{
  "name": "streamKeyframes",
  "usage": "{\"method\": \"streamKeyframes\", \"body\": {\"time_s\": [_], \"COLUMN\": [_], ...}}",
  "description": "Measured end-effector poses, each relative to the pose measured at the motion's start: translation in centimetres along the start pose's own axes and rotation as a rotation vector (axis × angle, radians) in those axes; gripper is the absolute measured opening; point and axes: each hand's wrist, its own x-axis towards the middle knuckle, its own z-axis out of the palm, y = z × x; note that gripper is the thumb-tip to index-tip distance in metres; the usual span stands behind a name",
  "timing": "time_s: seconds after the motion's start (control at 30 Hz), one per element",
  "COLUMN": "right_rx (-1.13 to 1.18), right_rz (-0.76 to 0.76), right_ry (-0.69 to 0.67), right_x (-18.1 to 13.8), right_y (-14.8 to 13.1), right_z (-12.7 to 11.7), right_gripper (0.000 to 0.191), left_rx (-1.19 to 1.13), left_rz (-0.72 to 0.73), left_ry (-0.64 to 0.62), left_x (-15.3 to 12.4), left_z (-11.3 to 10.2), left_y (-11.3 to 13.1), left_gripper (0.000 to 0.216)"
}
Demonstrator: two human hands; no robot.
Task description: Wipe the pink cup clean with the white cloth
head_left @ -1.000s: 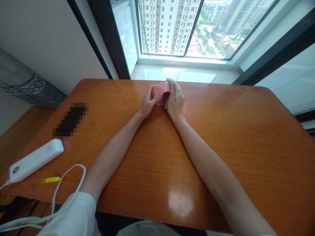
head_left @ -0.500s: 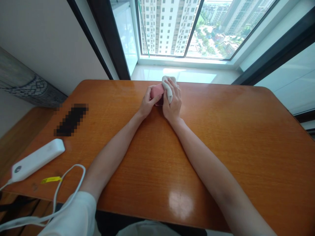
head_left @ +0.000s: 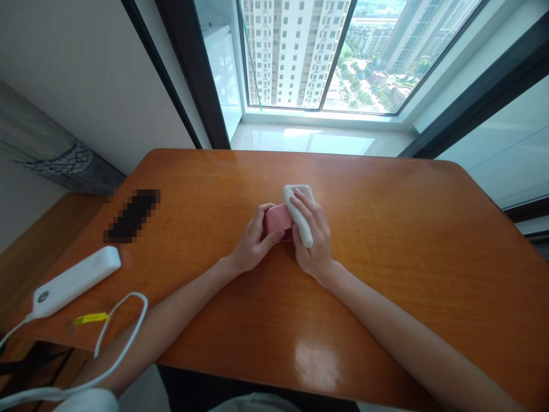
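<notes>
A small pink object (head_left: 277, 218), rounded like a little case, sits between both hands near the middle of the orange wooden table (head_left: 386, 240). My left hand (head_left: 251, 246) grips its left side with fingers curled round it. My right hand (head_left: 315, 240) presses a folded white cloth (head_left: 298, 214) against its right and top side, fingers closed over the cloth.
A white power bank or adapter (head_left: 75, 280) with a white cable (head_left: 115, 332) and a yellow tag (head_left: 90, 318) lies at the table's left front edge. A pixelated dark item (head_left: 132, 215) lies behind it. A window (head_left: 326, 51) and sill run beyond the table's far edge.
Both hands with the pink object and cloth have come nearer to me on the table. The cloth has shifted from behind the object to over its top right.
</notes>
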Motion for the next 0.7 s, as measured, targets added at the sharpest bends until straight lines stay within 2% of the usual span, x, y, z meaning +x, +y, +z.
{"method": "streamKeyframes", "body": {"time_s": [0.07, 0.1, 0.13, 0.2, 0.27, 0.3, 0.37, 0.47, 0.53, 0.57, 0.67, 0.7], "right_rx": [-0.061, -0.056, -0.028, 0.067, 0.162, 0.184, 0.145, 0.002, 0.001, 0.042, 0.21, 0.245], "right_rz": [-0.191, -0.204, -0.153, 0.096, 0.333, 0.378, 0.29, -0.046, -0.091, -0.026, 0.365, 0.453], "right_ry": [-0.091, -0.103, -0.08, 0.023, 0.091, 0.097, 0.06, -0.032, -0.054, -0.039, 0.038, 0.049], "right_x": [-0.2, -0.1, 0.0, 0.2, 0.4, 0.4, 0.2, -0.1, 0.0, 0.2, 0.9, 1.1], "right_y": [-0.1, 0.0, 0.0, 0.0, -0.1, -0.2, -0.3, -0.2, -0.1, 0.0, 0.1, 0.1], "right_z": [-0.5, -0.5, -0.3, 0.1, 0.6, 0.7, 0.7, 0.4, 0.5, 0.6, 1.1, 1.3], "right_gripper": [0.063, 0.062, 0.058, 0.048, 0.048, 0.049, 0.047, 0.054, 0.054, 0.05, 0.047, 0.048], "left_rx": [-0.014, -0.011, -0.005, 0.003, 0.0, -0.006, -0.02, -0.045, -0.041, -0.03, 0.009, 0.014], "left_rz": [0.02, 0.022, 0.017, -0.004, -0.022, -0.025, -0.026, -0.013, -0.009, -0.014, -0.048, -0.059], "left_ry": [-0.018, -0.019, -0.022, -0.023, -0.024, -0.023, -0.011, 0.013, 0.033, 0.045, 0.093, 0.107], "left_x": [-0.7, -0.8, -0.7, -0.5, -0.3, -0.3, -0.5, -0.8, -0.9, -0.8, -0.5, -0.3], "left_z": [0.1, 0.0, 0.0, -0.2, -0.3, -0.3, -0.3, -0.2, -0.2, -0.2, -0.4, -0.5], "left_y": [0.1, 0.1, 0.0, 0.0, 0.0, 0.0, -0.1, -0.3, -0.4, -0.4, -0.5, -0.6], "left_gripper": [0.056, 0.057, 0.057, 0.058, 0.058, 0.058, 0.057, 0.057, 0.057, 0.058, 0.06, 0.061]}}
